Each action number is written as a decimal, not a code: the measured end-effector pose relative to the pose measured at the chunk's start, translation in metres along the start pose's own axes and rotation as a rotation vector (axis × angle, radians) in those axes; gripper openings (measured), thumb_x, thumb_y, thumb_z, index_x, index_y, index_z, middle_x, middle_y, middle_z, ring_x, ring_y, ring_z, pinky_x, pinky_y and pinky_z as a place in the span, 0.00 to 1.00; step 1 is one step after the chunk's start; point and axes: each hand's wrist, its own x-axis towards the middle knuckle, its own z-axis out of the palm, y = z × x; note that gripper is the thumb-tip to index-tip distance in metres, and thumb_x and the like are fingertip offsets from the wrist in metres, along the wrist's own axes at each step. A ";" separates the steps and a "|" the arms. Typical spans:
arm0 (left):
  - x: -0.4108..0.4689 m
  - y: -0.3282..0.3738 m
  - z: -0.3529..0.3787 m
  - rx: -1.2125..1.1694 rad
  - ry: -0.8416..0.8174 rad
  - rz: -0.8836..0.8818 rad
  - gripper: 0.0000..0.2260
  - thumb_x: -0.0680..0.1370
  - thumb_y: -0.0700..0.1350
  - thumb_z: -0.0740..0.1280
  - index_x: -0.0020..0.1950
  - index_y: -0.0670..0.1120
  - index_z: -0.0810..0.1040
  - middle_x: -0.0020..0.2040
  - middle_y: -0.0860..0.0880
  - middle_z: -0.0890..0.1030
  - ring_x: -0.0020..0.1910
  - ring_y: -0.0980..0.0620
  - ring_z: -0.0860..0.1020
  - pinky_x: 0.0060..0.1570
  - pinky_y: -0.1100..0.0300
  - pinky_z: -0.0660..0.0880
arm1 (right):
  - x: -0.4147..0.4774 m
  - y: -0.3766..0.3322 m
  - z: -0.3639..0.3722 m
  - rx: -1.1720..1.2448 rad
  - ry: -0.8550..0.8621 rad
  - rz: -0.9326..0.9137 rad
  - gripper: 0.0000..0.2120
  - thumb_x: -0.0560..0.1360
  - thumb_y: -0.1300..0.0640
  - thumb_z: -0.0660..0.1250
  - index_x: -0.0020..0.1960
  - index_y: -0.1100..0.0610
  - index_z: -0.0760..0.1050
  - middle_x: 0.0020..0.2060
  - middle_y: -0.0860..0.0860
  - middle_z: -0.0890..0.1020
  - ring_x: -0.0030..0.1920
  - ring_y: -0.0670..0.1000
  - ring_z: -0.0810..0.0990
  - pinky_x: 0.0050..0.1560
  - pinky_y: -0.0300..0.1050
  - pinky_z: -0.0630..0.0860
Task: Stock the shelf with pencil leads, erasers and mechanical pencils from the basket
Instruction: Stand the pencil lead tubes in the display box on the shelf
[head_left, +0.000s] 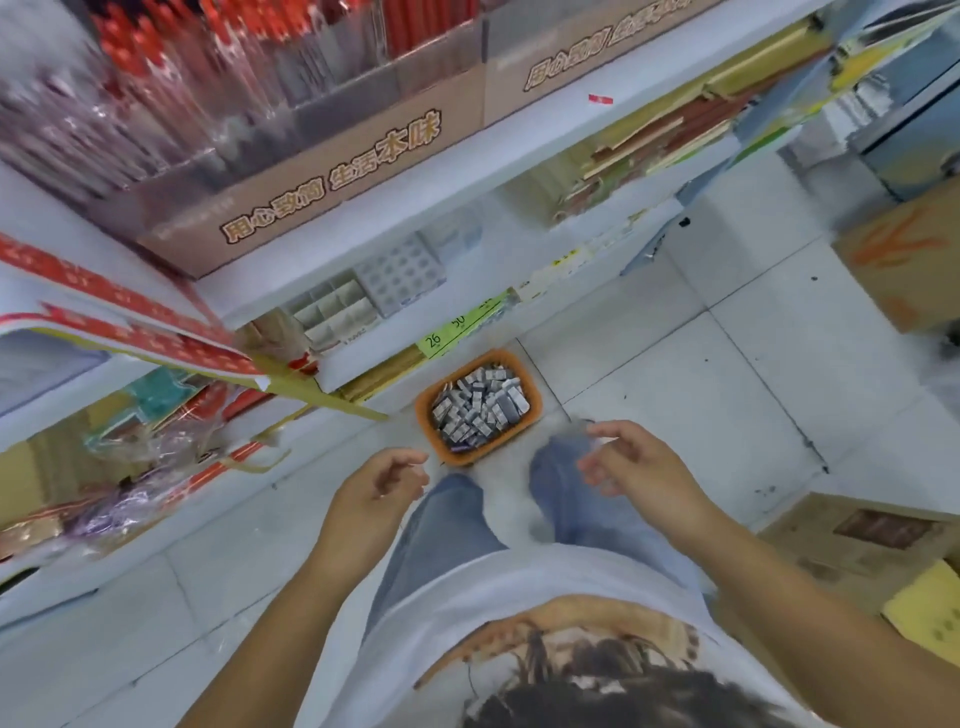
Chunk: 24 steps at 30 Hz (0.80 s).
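Observation:
An orange basket (536, 400) stands on the floor at the foot of the shelf, filled with several small grey packets (480, 405). My left hand (382, 480) hangs just below and left of the basket, fingers loosely curled and holding nothing. My right hand (631, 467) hangs to the basket's lower right, fingers also loosely curled and empty. Neither hand touches the basket. On the shelf (363, 244) above sit a grey gridded tray (400, 273) and a white divided box (332, 312).
Brown display cartons (311, 176) of red pens line the upper shelf. Red wrapped goods (130, 467) fill the lower left shelves. Cardboard boxes (904, 254) stand on the white tiled floor at right, and more boxes (857, 535) at lower right. My jeans-clad legs are between the hands.

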 end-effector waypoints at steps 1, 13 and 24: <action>0.003 0.006 0.009 -0.011 0.017 -0.001 0.06 0.80 0.42 0.66 0.53 0.52 0.81 0.49 0.49 0.84 0.48 0.53 0.82 0.53 0.58 0.77 | 0.006 -0.001 -0.009 -0.015 -0.018 0.004 0.11 0.78 0.63 0.61 0.58 0.53 0.75 0.43 0.52 0.84 0.38 0.45 0.83 0.43 0.38 0.78; -0.017 -0.018 0.170 -0.376 0.419 -0.228 0.07 0.80 0.41 0.68 0.49 0.53 0.82 0.44 0.55 0.85 0.41 0.64 0.81 0.41 0.72 0.74 | 0.148 -0.016 -0.127 -0.567 -0.385 -0.052 0.12 0.75 0.63 0.63 0.52 0.49 0.77 0.40 0.53 0.84 0.40 0.48 0.82 0.44 0.40 0.77; 0.154 -0.155 0.192 -0.335 0.286 -0.349 0.07 0.80 0.40 0.65 0.50 0.51 0.81 0.46 0.50 0.84 0.43 0.52 0.81 0.46 0.60 0.75 | 0.327 0.083 -0.006 -0.831 -0.500 -0.131 0.11 0.76 0.57 0.61 0.56 0.48 0.76 0.45 0.55 0.83 0.45 0.57 0.82 0.49 0.50 0.77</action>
